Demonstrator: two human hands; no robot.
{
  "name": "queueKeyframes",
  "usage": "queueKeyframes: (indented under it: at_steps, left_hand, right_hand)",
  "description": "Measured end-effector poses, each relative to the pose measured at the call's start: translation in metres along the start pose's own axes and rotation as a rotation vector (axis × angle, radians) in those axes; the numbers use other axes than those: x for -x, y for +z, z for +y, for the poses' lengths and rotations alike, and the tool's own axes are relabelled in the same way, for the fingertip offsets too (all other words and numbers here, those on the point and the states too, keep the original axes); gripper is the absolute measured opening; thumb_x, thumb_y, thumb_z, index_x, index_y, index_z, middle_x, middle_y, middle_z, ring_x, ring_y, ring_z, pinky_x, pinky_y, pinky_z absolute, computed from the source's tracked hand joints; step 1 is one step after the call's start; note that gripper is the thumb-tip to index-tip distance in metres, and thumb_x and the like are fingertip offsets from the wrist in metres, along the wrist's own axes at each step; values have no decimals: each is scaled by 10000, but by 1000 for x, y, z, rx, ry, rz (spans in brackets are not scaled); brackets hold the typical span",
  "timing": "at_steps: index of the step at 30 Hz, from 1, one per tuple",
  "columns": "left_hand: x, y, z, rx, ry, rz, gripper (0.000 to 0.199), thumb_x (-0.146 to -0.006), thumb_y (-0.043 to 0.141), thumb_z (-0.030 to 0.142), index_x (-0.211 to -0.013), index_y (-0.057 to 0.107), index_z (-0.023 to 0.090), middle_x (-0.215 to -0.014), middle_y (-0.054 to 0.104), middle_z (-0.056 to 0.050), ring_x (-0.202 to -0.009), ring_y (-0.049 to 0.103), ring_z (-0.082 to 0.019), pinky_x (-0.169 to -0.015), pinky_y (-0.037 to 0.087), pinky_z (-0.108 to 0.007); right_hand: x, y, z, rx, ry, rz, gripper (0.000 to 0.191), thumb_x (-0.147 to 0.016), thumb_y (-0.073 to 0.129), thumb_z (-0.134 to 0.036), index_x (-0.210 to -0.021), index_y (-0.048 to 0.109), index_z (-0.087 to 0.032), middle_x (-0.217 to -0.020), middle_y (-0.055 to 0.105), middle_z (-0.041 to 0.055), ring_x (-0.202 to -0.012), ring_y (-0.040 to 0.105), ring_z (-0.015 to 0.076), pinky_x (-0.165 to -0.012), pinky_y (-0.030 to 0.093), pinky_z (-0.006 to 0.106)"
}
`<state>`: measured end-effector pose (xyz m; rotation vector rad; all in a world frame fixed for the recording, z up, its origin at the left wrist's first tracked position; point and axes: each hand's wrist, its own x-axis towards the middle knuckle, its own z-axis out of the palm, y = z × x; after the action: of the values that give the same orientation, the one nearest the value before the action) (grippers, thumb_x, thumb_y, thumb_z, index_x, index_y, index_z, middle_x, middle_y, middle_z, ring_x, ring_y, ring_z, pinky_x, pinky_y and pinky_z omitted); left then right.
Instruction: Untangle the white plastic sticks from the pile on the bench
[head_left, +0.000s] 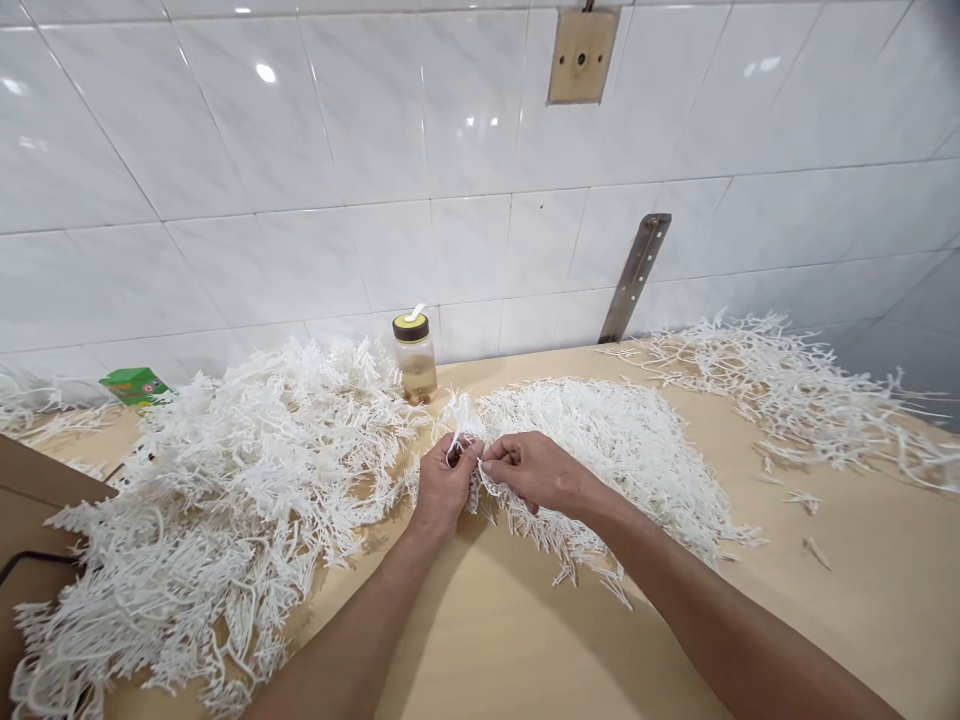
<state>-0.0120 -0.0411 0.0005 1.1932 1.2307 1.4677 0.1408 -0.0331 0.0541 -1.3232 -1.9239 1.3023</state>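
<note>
Near the middle of the table, my left hand (448,475) is closed round a small bunch of white strands (463,418) that sticks up above its fingers. My right hand (529,468) is beside it on the right, thumb and fingers pinched on a thin white strand at the bunch's edge. A dense pile of short white branching strands (622,440) lies behind and right of my right hand. On the left spreads a larger, looser heap of white strands (262,480).
A lidded jar (415,365) stands by the tiled wall, with a green box (135,386) farther left. More white strands (795,385) lie at the back right of the wooden table (847,610). A metal bracket (636,278) leans against the wall. A brown box edge (45,490) shows at left.
</note>
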Motion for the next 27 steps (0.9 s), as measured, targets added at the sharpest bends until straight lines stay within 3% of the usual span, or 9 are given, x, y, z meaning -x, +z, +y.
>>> queueKeyframes:
  at_steps: [6,14,17,21,24,27]
  left_hand:
    - [1,2,-1,-114,92,17,231,-785,642,374,-674,544,196,-624,503,40,-605,428,-115,-589,344,-224]
    - [5,1,-2,-246,107,60,210,-830,591,363,-701,559,200,-631,527,32,-604,457,-120,-588,347,-227]
    - [4,0,0,-164,61,46,229,-821,612,394,-713,576,196,-614,524,34,-573,452,-109,-565,348,-219]
    - [2,-1,7,21,-102,-61,284,-808,634,468,-808,594,187,-610,573,20,-522,482,-106,-514,367,-217]
    - [0,-4,10,185,-191,-132,294,-758,704,426,-872,612,171,-619,587,13,-545,517,-110,-531,401,-216]
    - [-4,-7,10,328,-260,-155,311,-725,738,352,-939,620,160,-626,590,12,-571,535,-113,-548,419,-214]
  right_hand:
    - [1,2,-5,5,5,13,218,-814,568,-346,-673,542,-182,-519,472,-49,-383,443,71,-366,391,194]
    - [-1,8,2,116,-27,29,143,-798,544,-283,-722,592,-172,-621,544,-14,-447,478,81,-373,393,182]
    - [0,4,-1,162,-59,68,118,-793,535,-253,-737,599,-172,-635,571,-5,-480,487,85,-407,376,183]
    - [1,1,-5,217,-73,157,81,-776,550,-225,-731,583,-166,-631,589,-4,-481,473,71,-433,365,177]
    - [-1,1,-3,165,-47,163,38,-759,560,-196,-769,581,-166,-657,603,-5,-457,475,63,-411,367,172]
    - [-3,2,0,49,-34,146,142,-754,561,-178,-890,602,-174,-719,624,-6,-452,511,69,-392,406,179]
